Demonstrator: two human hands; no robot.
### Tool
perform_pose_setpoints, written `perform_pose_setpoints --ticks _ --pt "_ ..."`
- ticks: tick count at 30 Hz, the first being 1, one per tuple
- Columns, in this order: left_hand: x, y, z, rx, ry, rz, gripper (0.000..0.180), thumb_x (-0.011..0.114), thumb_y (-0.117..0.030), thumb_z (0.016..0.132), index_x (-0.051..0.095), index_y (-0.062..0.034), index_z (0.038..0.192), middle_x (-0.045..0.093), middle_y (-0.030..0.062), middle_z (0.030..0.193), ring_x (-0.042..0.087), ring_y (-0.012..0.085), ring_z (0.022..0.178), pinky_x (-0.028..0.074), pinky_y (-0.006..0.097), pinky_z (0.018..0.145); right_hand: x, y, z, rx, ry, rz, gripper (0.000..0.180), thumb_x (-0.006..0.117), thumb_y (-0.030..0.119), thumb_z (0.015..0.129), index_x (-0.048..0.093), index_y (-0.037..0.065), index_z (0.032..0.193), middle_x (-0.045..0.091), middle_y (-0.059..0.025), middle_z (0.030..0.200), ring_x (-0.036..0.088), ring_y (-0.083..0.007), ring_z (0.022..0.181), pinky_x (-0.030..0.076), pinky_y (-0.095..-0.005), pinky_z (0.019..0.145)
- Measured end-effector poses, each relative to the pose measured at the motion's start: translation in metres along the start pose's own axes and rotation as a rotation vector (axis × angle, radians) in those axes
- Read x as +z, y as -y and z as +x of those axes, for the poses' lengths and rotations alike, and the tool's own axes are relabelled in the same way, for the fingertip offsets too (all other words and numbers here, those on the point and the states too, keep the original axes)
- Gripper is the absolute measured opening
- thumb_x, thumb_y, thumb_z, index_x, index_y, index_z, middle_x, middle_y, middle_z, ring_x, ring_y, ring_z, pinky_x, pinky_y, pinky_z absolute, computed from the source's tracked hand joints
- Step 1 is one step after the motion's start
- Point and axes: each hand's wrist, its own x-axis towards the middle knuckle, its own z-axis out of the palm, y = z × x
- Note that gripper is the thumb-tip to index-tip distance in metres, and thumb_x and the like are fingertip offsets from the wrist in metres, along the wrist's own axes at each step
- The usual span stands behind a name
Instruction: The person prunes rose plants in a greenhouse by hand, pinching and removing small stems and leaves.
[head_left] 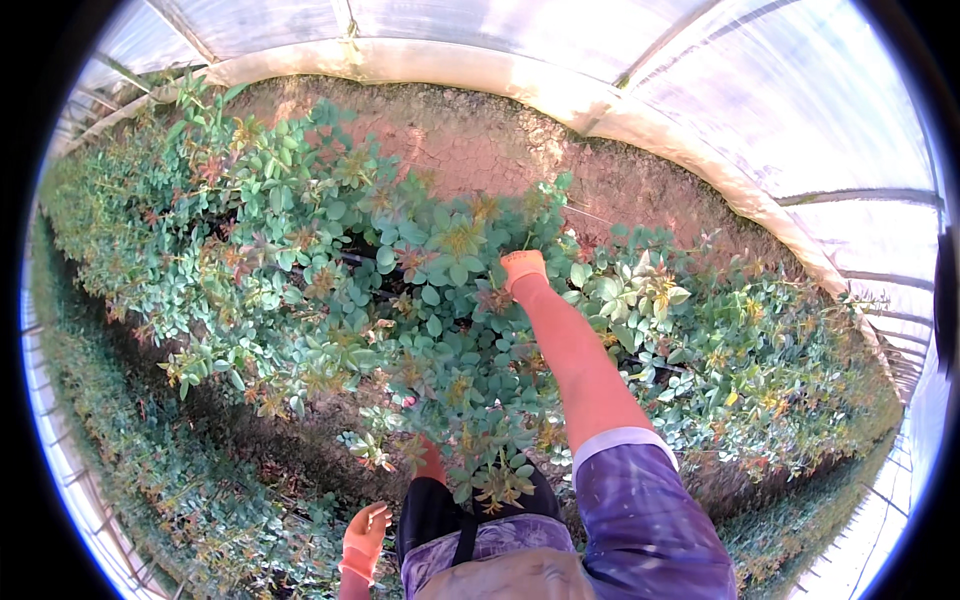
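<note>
Reaching our right hand (523, 268) deep into the leafy bush (440, 300), fingers apparently clenched on a stem we cannot clearly see, we risk snapping neighbouring shoots, while our left hand (364, 535) hangs released, fingers spread, by our hip.

The right hand (523, 268), arm stretched forward from a purple sleeve (640, 500), reaches into the top of a leafy green bush (400, 300) and closes on a stem there. The left hand (364, 535) hangs low, fingers loosely spread, near the bush's lower leaves. Bare cracked soil (480, 150) lies beyond, under the greenhouse's plastic cover (700, 70).
</note>
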Motion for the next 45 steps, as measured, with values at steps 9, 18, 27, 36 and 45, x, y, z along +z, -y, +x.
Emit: perform_pose_setpoints --ticks 9,18,27,36,45 --pt "-0.016 0.022 -0.003 -0.021 -0.008 -0.01 0.038 0.058 -0.022 0.098 0.06 0.0002 0.129 0.07 0.0106 0.113 0.066 0.018 0.101 0.051 0.031 0.09 0.054 0.001 0.015 -0.185 0.052 -0.259 0.026 0.059 0.025 0.093 0.075 0.016 0.112 0.074 -0.0035 0.112 0.07 -0.0221 0.103 0.051 -0.0384 0.086" --pt "-0.025 0.02 0.007 0.002 -0.001 -0.039 0.036 0.056 -0.02 0.099 0.06 0.0007 0.128 0.069 0.0104 0.113 0.066 0.0183 0.102 0.051 0.031 0.09 0.091 -0.035 0.022 -0.103 0.141 0.207 0.033 0.064 0.019 0.081 0.073 0.008 0.11 0.07 -0.0174 0.117 0.066 -0.0339 0.112 0.055 -0.0434 0.088" --pt "-0.044 0.066 0.01 -0.051 -0.061 -0.036 0.039 0.058 -0.026 0.097 0.061 -0.0036 0.129 0.071 0.0063 0.109 0.067 0.0151 0.095 0.051 0.028 0.08 0.046 -0.049 0.016 0.411 -0.321 1.209 0.044 0.056 0.043 0.092 0.071 0.003 0.106 0.07 -0.0231 0.106 0.065 -0.0426 0.103 0.051 -0.0462 0.088" --pt "-0.018 0.042 0.016 -0.047 -0.006 0.022 0.037 0.058 -0.025 0.098 0.061 -0.0035 0.127 0.071 0.0085 0.111 0.067 0.017 0.098 0.051 0.028 0.081 0.007 -0.045 0.044 0.482 -0.437 0.918 0.046 0.052 0.029 0.092 0.06 0.009 0.133 0.04 -0.0227 0.152 0.038 -0.0351 0.142 0.04 -0.0423 0.111" --pt "-0.011 0.048 0.016 -0.074 -0.02 -0.037 0.039 0.059 -0.025 0.098 0.06 -0.0019 0.129 0.07 0.0109 0.111 0.066 0.0173 0.099 0.05 0.027 0.081 -0.015 -0.049 0.064 0.599 -0.494 0.912 0.057 0.057 0.035 0.091 0.049 0.007 0.14 0.056 -0.019 0.137 0.057 -0.0377 0.124 0.047 -0.0471 0.102"
